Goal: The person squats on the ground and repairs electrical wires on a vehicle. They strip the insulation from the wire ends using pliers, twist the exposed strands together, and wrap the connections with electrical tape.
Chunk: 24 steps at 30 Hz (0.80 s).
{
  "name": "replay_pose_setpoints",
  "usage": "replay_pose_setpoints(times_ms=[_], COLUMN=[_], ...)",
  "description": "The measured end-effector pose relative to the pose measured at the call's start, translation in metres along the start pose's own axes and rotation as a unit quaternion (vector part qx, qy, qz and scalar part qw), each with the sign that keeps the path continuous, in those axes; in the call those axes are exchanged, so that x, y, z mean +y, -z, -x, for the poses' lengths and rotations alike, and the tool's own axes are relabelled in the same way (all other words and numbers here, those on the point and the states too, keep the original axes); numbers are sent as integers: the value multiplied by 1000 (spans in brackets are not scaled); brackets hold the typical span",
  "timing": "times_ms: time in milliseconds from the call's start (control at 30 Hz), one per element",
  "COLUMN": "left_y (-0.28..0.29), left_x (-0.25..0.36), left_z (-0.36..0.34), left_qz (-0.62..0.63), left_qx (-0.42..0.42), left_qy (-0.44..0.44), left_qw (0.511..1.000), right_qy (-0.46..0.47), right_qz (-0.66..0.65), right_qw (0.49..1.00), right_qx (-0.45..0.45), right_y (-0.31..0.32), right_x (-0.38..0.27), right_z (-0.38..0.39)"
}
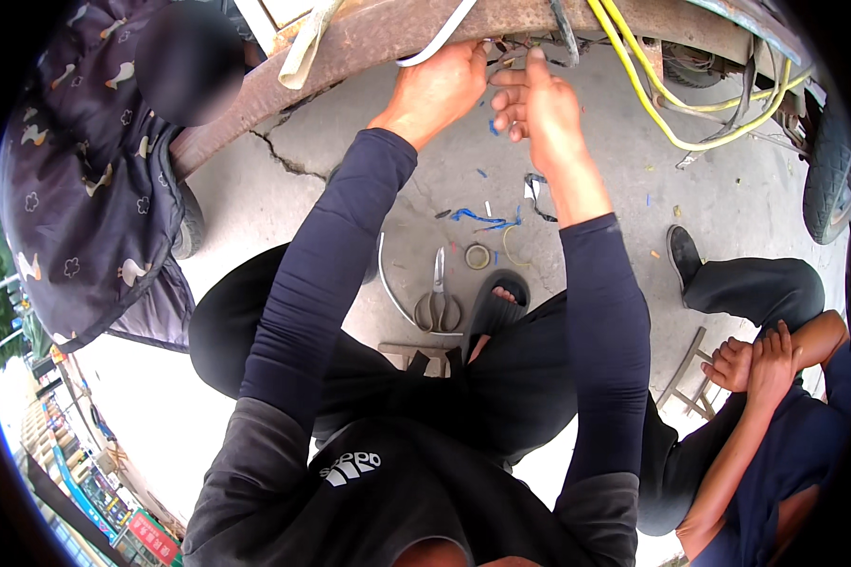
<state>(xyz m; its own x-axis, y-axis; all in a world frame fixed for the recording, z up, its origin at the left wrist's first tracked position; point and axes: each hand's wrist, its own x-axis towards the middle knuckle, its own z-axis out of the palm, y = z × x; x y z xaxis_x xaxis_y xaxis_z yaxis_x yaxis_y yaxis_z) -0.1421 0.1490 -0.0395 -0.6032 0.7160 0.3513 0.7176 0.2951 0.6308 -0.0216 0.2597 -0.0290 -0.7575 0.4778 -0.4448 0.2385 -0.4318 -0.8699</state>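
Rusty steel was what we had our hands up against: both of them were raised to the underside of a corroded frame rail (369, 38) on some kind of cart or trike. Our left hand (437, 90) was curled closed around a small bundle of thin wires (511, 47) right at the rail's lower edge, and our right hand (544, 109) was pinching into the same bundle just beside it, index finger pointing up, the other fingers folded. Which strand each hand actually had, we honestly couldn't tell; too small and tangled.

Judging from the mess, we'd say the job was somewhere in the middle. The wire ends still hung loose and bare-looking at the fingertips, nothing taped or tucked yet. A white cable (435, 38) looped over the rail to the left of our hands, and yellow cables (648, 94) drooped off to the right, well apart from the grip.

Down on the cracked concrete (350, 161), between our knees, lay scissors (438, 302), a small roll of tape (477, 256) near them, plus blue wire offcuts (477, 217). Another person's clasped hands (756, 364) sat at the lower right, and a patterned dark cover (85, 189) hung at the left.
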Motion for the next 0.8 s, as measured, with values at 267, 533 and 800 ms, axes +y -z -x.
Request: replay_pose_setpoints(times_ms=[267,533,800], left_y=[-3,6,10], left_x=[-2,5,3], left_z=[-1,2,-1], left_qz=[-32,-35,11], left_qx=[-6,-86,-65], left_qy=[-15,14,-50], left_qw=[999,996,997], right_qy=[463,347,446], right_qz=[625,325,520], right_qw=[557,854,670], right_qx=[291,211,287], right_y=[-16,-11,-13], right_x=[10,8,5], right_z=[-3,-13,-1])
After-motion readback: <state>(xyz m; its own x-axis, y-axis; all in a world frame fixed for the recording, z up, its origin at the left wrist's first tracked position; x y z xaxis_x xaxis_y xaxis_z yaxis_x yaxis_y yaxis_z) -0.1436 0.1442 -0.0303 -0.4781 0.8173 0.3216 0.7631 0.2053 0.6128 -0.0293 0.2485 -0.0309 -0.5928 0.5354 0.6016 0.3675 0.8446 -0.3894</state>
